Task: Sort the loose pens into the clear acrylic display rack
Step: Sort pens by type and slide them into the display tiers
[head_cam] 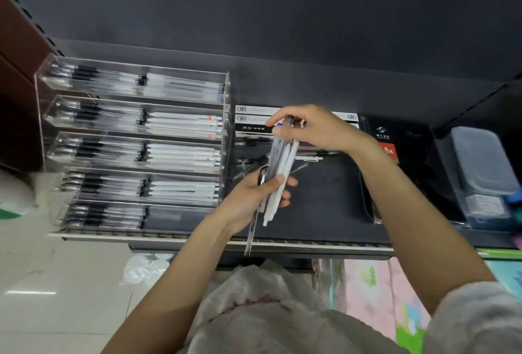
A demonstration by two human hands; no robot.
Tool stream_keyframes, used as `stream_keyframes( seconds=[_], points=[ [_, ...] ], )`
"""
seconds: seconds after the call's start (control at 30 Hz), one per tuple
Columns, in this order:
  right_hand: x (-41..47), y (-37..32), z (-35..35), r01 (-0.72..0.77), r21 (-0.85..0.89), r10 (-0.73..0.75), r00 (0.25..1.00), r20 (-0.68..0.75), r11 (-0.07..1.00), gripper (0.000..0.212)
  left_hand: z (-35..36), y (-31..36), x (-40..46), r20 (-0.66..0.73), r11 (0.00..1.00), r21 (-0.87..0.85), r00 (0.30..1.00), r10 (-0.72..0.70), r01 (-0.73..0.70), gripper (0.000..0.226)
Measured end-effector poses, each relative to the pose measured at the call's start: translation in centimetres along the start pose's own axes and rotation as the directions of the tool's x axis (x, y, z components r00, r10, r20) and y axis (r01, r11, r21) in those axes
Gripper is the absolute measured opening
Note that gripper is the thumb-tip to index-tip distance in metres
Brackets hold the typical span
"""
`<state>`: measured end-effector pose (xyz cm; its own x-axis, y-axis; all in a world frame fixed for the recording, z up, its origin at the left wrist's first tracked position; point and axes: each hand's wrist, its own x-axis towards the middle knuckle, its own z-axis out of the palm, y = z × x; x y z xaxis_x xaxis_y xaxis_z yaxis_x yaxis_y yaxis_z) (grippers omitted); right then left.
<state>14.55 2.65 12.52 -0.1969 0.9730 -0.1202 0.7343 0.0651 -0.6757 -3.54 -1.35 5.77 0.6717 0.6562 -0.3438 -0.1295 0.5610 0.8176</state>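
Note:
A clear acrylic display rack (pixel 226 105) with several tiers stands at the left of a dark shelf; its tiers hold rows of white pens and clear black-grip pens. My left hand (pixel 248 198) grips a bundle of white and clear pens (pixel 282 161) held nearly upright, to the right of the rack. My right hand (pixel 316 127) pinches the upper ends of that bundle. Several loose dark pens (pixel 248 163) lie on the shelf behind the bundle.
Flat pen boxes (pixel 254 116) with barcodes lie at the back of the dark shelf (pixel 324 206). A black packet (pixel 404 139) and a grey-blue plastic case (pixel 480 161) sit to the right. The shelf's front edge (pixel 310 245) runs below my hands.

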Motion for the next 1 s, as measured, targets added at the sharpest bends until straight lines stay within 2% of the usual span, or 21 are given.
stream_keyframes(
  seconds=[0.1, 0.17, 0.3, 0.43, 0.53, 0.63, 0.7, 0.8, 0.9, 1.0],
  points=[
    [0.3, -0.3, -0.4, 0.051, 0.018, -0.052, 0.995, 0.089, 0.999, 0.014, -0.1, 0.0, -0.2, 0.004, 0.999, 0.054, 1.0, -0.009, 0.009, 0.016],
    [0.3, -0.4, -0.7, 0.061, -0.004, -0.06, 0.995, 0.076, 0.998, 0.01, 0.1, -0.2, -0.3, 0.008, 0.995, 0.096, 1.0, -0.029, 0.029, 0.017],
    [-0.5, -0.5, -2.4, 0.024, -0.017, -0.025, 0.996, -0.086, 1.0, 0.01, 0.0, -0.4, -0.3, 0.02, 0.992, 0.114, 0.998, -0.065, 0.062, 0.015],
    [-2.3, 0.0, -5.0, 0.023, 0.209, 0.046, 0.946, -0.321, 0.978, 0.008, -0.1, -1.4, -0.4, 0.013, 0.995, 0.018, 0.995, -0.096, 0.096, 0.025],
    [-4.2, 0.6, -4.5, 0.098, 0.308, 0.051, 0.896, -0.441, 0.946, 0.016, 0.3, -1.4, 0.0, -0.039, 0.986, -0.163, 0.998, -0.049, 0.042, 0.026],
    [-6.0, 0.7, -1.1, 0.202, 0.481, 0.124, 0.817, -0.563, 0.853, 0.013, 1.0, -0.4, 0.8, -0.139, 0.95, -0.304, 0.99, 0.03, -0.072, 0.023],
    [-7.0, 0.6, 1.8, 0.252, 0.599, 0.234, 0.754, -0.614, 0.76, 0.01, 1.6, 0.4, 1.2, -0.212, 0.927, -0.339, 0.973, 0.089, -0.159, 0.021],
    [-8.1, 0.1, 5.3, 0.283, 0.717, 0.372, 0.701, -0.608, 0.637, 0.006, 2.7, 1.3, 1.5, -0.276, 0.914, -0.322, 0.948, 0.159, -0.247, 0.019],
    [-8.7, -0.4, 7.0, 0.318, 0.746, 0.434, 0.654, -0.619, 0.585, 0.009, 3.8, 1.9, 1.6, -0.329, 0.897, -0.337, 0.928, 0.173, -0.286, 0.017],
    [-8.9, -0.8, 7.8, 0.316, 0.73, 0.429, 0.643, -0.635, 0.607, 0.01, 4.2, 2.0, 1.6, -0.377, 0.884, -0.367, 0.915, 0.144, -0.291, 0.015]
  ],
)
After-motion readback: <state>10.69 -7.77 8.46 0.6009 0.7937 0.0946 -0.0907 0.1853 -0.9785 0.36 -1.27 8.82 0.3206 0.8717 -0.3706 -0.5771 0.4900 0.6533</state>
